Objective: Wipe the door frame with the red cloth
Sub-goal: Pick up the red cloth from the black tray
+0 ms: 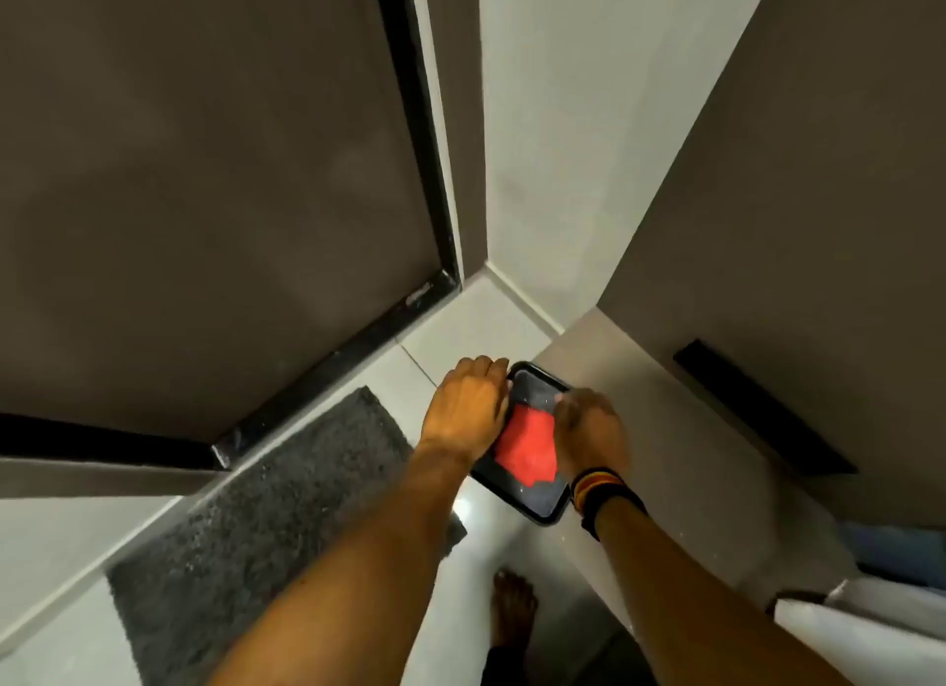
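Observation:
A red cloth [528, 447] lies flat in a black rectangular tray [542, 506] held low over the floor. My left hand [468, 409] grips the tray's left rim. My right hand [591, 432], with a striped band on its wrist, is closed on the right rim beside the cloth; part of the cloth is hidden under it. The black door frame [420, 122] runs down the edge of the dark brown door at the left and turns along the threshold [332, 363].
A dark grey mat [266, 511] lies on the pale tiled floor in front of the door. A brown panel with a black handle bar [762, 409] stands at the right. My bare foot [512, 608] is below the tray. White and blue items sit at the bottom right.

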